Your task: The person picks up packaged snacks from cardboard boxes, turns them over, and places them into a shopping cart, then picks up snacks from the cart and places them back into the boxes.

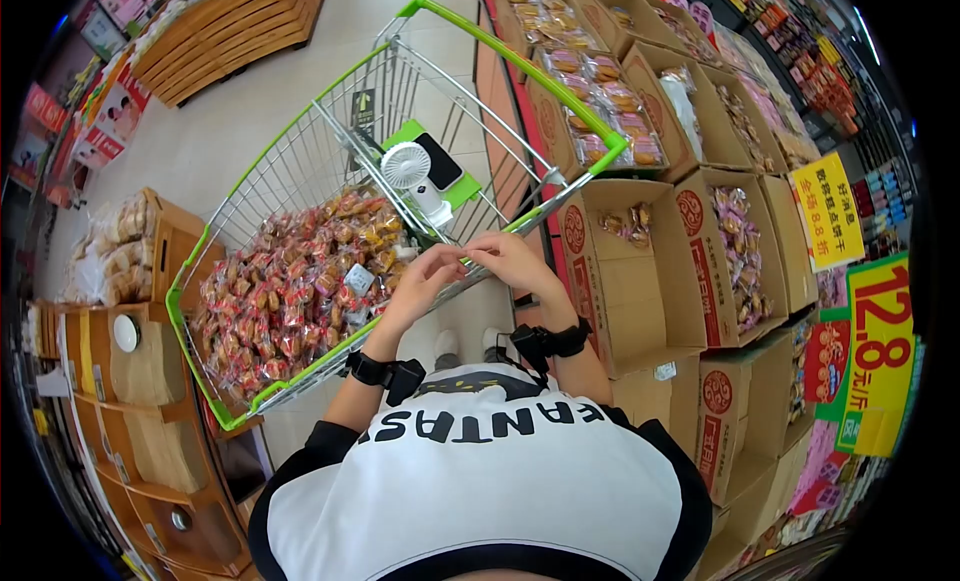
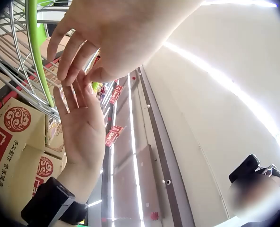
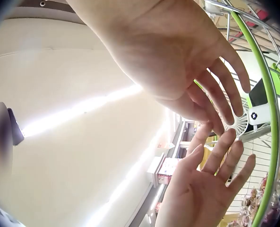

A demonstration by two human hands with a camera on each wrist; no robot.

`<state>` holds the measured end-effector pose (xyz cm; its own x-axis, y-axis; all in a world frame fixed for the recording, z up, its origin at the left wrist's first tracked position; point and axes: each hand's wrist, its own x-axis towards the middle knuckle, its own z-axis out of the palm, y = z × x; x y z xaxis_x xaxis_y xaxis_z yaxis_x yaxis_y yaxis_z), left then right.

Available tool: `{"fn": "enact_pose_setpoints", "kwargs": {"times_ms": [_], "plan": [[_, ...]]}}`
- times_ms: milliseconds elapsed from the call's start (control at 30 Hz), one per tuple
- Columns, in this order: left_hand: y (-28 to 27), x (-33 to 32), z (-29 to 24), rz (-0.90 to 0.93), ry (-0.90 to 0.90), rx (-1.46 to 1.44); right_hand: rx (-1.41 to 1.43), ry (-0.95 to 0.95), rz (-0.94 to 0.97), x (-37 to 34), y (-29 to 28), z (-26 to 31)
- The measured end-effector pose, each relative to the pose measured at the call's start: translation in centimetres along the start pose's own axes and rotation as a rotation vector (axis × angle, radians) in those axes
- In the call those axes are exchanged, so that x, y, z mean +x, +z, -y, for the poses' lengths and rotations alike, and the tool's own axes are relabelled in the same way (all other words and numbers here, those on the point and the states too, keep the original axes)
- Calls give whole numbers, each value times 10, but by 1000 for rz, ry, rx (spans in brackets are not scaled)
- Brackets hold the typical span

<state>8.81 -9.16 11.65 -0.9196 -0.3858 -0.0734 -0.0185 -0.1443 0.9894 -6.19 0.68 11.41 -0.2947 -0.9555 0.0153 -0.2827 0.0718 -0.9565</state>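
Observation:
My left hand (image 1: 425, 283) and right hand (image 1: 517, 263) meet at the fingertips just over the near rim of a shopping cart (image 1: 232, 196). Seen from the left wrist, the left hand (image 2: 114, 33) has loosely bent fingers, and the right hand (image 2: 83, 130) reaches up to them, palm showing. From the right wrist, the right hand (image 3: 173, 56) hangs with relaxed fingers close to the fingertips of the left hand (image 3: 199, 191). Nothing shows between the fingers. Many small wrapped snacks (image 1: 290, 281) fill one end of the cart, with a white handheld fan (image 1: 407, 166) beside them.
A black phone (image 1: 440, 157) lies by the fan on a green panel. To the right stand cardboard boxes (image 1: 640, 281) of packaged snacks, with a yellow price sign (image 1: 826, 209). Wooden shelving (image 1: 150, 421) stands left; a slatted wooden display (image 1: 225, 36) lies ahead.

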Motion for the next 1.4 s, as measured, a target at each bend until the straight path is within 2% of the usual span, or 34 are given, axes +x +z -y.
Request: {"fn": "enact_pose_setpoints", "kwargs": {"times_ms": [233, 333, 433, 667, 900, 967, 1067, 1100, 1167, 1200, 1267, 1300, 1367, 1400], "plan": [[21, 19, 5, 115, 16, 4, -60, 23, -61, -19, -23, -7], [35, 26, 3, 153, -28, -45, -7, 21, -141, -31, -33, -7], [50, 35, 3, 191, 0, -53, -68, 54, -202, -41, -46, -7], [83, 59, 12, 268, 5, 53, -169, 74, -270, -61, -79, -15], [118, 82, 21, 346, -13, 91, -189, 74, -244, -82, -117, -40], [130, 88, 24, 390, -79, 32, -200, 72, -251, -91, -130, -52], [146, 97, 29, 474, -100, 140, -39, 248, -279, -112, -152, -75], [152, 99, 28, 516, -98, 165, 83, 213, -310, -119, -161, -92], [160, 107, 41, 534, -117, 188, 11, 261, -403, -135, -180, -107], [165, 112, 43, 562, -111, 196, 18, 260, -412, -142, -186, -109], [173, 122, 46, 597, -105, 206, 84, 307, -588, -156, -200, -115], [178, 127, 41, 622, -83, 302, 85, 307, -595, -160, -207, -123], [190, 139, 39, 651, -60, 398, -186, 526, -660, -166, -218, -139], [196, 146, 42, 670, -55, 409, -185, 529, -665, -168, -220, -142]]}}
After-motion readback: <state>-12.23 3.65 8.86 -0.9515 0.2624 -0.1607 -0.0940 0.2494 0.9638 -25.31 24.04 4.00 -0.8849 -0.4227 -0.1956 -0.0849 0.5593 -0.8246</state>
